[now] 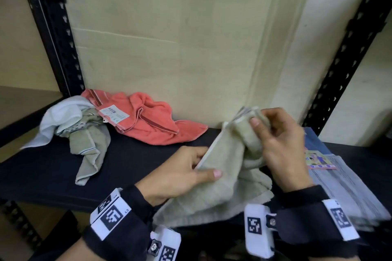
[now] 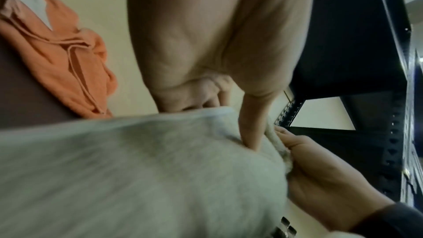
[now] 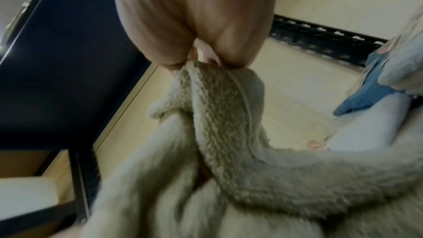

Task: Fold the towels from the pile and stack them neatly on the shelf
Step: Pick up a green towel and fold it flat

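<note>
A pale green towel is held up over the front of the black shelf. My left hand pinches its white-trimmed left edge, thumb on top. My right hand grips the bunched upper corner, thumb pressed on the cloth. In the left wrist view the towel fills the lower frame under my left hand. My right hand pinches the towel's ribbed band in the right wrist view. The pile at the back left holds a coral towel, a white one and a green one.
Folded grey towels with a blue one beneath lie stacked at the shelf's right end, a coloured label on top. Black perforated uprights flank the shelf. A pale wooden panel forms the back.
</note>
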